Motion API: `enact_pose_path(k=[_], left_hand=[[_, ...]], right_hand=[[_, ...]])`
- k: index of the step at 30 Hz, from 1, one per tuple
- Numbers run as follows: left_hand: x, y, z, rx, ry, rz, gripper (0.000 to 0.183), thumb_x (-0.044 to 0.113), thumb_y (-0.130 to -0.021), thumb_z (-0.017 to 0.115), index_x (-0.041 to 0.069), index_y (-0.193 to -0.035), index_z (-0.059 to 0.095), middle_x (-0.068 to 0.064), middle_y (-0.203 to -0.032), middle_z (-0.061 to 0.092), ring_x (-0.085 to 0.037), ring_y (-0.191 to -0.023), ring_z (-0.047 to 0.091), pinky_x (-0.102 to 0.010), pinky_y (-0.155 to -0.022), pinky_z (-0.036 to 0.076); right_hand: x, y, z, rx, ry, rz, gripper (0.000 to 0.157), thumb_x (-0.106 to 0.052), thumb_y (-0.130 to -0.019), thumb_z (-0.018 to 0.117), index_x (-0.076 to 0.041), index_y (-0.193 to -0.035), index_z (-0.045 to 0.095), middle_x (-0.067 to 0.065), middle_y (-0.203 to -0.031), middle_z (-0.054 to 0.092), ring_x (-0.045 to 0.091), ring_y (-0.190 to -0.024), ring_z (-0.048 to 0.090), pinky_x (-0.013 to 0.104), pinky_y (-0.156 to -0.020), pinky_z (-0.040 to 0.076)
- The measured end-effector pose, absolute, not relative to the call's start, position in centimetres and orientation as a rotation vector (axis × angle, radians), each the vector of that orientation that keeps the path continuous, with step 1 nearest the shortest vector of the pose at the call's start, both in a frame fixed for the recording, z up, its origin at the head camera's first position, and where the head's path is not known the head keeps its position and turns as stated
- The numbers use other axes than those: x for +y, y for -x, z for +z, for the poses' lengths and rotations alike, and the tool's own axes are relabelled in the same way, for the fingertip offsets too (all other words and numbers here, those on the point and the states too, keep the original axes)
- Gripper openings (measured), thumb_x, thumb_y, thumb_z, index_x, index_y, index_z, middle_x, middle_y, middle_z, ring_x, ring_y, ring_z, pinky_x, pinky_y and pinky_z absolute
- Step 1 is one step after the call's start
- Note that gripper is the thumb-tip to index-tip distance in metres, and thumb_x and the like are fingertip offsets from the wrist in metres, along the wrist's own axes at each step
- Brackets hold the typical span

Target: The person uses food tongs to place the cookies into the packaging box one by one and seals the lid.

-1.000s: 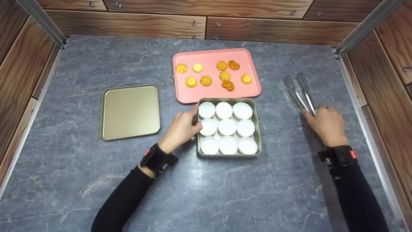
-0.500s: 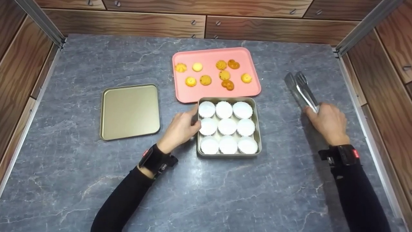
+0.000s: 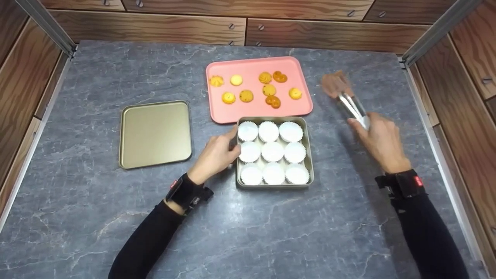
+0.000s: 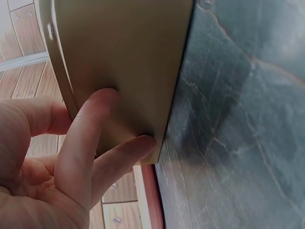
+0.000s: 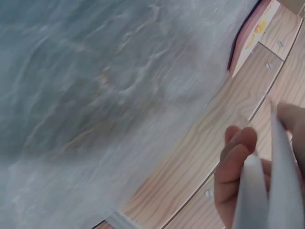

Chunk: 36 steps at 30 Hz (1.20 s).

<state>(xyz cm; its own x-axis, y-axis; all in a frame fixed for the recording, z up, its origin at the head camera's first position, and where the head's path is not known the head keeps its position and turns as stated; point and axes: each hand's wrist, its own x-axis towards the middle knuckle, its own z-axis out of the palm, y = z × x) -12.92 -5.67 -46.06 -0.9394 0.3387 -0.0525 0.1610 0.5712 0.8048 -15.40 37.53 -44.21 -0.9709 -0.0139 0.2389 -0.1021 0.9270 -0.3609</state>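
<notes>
My left hand [image 3: 217, 155] holds the left wall of a square gold tin [image 3: 274, 186]. In the left wrist view, two fingertips [image 4: 104, 100] press the outside of the tin wall [image 4: 128, 52], and another digit reaches its rim. White fluted paper cups [image 3: 272, 152] sit in rows inside the tin. At the right, my right hand [image 3: 381, 141] grips metal tongs [image 3: 352, 108], their blurred heads pointing away and slightly left. In the right wrist view, the tongs' pale arms [image 5: 283, 176] lie between the fingers [image 5: 231, 176] and the rest of the hand.
Behind the tin lies a pink tray [image 3: 252, 112] bearing several small cookies [image 3: 246, 96]. The gold lid [image 3: 155, 133] rests at the left on the grey marbled table [image 3: 248, 240]. Wood-patterned panels [image 3: 155, 27] border the back and sides.
The right hand has lifted the tongs and carried them left and away from me, toward the tray's side. The left hand and the tin have stayed in place.
</notes>
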Motion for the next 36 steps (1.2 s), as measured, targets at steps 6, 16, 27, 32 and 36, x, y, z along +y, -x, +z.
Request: enact_pose_path(k=[6,16,27,32,36], left_hand=[[-5.7,13.0,-46.2,2.601,-0.419,1.304,0.066,0.01,-0.099,0.062,-0.003,-0.157,0.034,0.004,-0.053,0.047,-0.011,-0.04,0.048,-0.029,-0.036,0.047],[-5.8,13.1,-46.3,2.604,-0.426,1.316,0.065,0.009,-0.098,0.062,-0.005,-0.156,0.035,-0.002,-0.059,0.056,-0.011,-0.042,0.048,-0.027,-0.038,0.046],[-5.9,13.2,-46.4,2.622,-0.446,1.308,0.064,0.011,-0.098,0.062,-0.006,-0.154,0.037,0.003,-0.055,0.05,-0.008,-0.042,0.045,-0.025,-0.038,0.042],[-5.8,13.1,-46.2,2.596,-0.426,1.315,0.065,0.011,-0.098,0.062,-0.005,-0.156,0.035,0.002,-0.055,0.051,-0.009,-0.042,0.045,-0.026,-0.038,0.043],[-5.8,13.1,-46.2,2.567,-0.402,1.32,0.066,0.011,-0.1,0.062,-0.002,-0.158,0.033,0.002,-0.054,0.05,-0.01,-0.043,0.045,-0.026,-0.037,0.044]], right_hand=[[36.0,16.2,-44.2,-2.855,-0.264,0.489,0.048,-0.037,-0.097,0.074,0.008,-0.111,0.068,0.017,-0.073,0.062,0.036,-0.057,0.057,0.051,-0.046,0.045],[33.7,17.3,-43.8,-2.946,-0.359,0.341,0.041,-0.039,-0.098,0.071,0.0,-0.086,0.063,0.009,-0.063,0.053,0.034,-0.055,0.055,0.052,-0.046,0.047],[32.1,18.3,-43.6,-2.975,-0.363,0.235,0.047,-0.037,-0.098,0.069,0.003,-0.076,0.058,0.016,-0.06,0.054,0.039,-0.05,0.056,0.053,-0.042,0.047],[31.6,18.5,-43.7,-2.957,-0.383,0.206,0.047,-0.036,-0.098,0.069,0.001,-0.073,0.055,0.017,-0.061,0.054,0.04,-0.051,0.057,0.053,-0.042,0.048],[31.5,18.6,-43.8,-2.953,-0.396,0.189,0.046,-0.035,-0.098,0.071,0.001,-0.074,0.055,0.019,-0.063,0.055,0.042,-0.053,0.058,0.055,-0.044,0.049]])
